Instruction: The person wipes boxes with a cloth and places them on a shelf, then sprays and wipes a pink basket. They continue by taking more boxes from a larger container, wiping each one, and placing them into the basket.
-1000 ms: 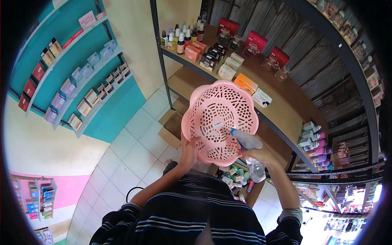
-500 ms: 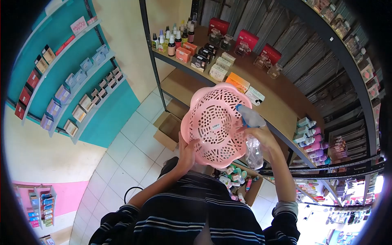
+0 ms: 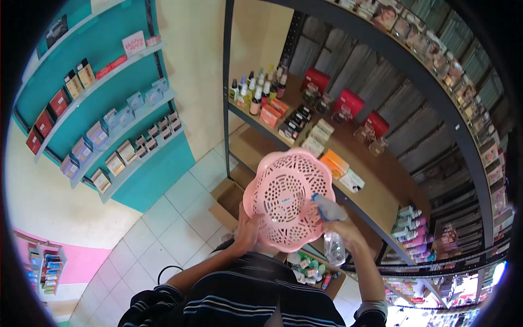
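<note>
A pink flower-shaped plastic basket [image 3: 279,220] with a perforated bottom and a small white label faces me in front of my torso. My left hand [image 3: 248,234] grips its lower left rim, with the thumb over the inner side. In my right hand [image 3: 343,229] is a clear spray bottle [image 3: 334,249] with a blue-and-grey trigger head. The fingers wrap round its neck, and the nozzle points at the inside of the basket's right side. The basket overlaps the shelf edge in this view.
Ahead, a brown shelf [image 3: 376,182] carries spray bottles [image 3: 256,101], perfume bottles and small boxes, including an orange box [image 3: 334,163]. Below are a cardboard box [image 3: 223,210] and a carton of bottles [image 3: 313,270]. Stocked wall shelves [image 3: 109,131] line the left.
The view has tilted upward, so the basket, both hands and the spray bottle sit lower in the picture. Both hands keep their holds.
</note>
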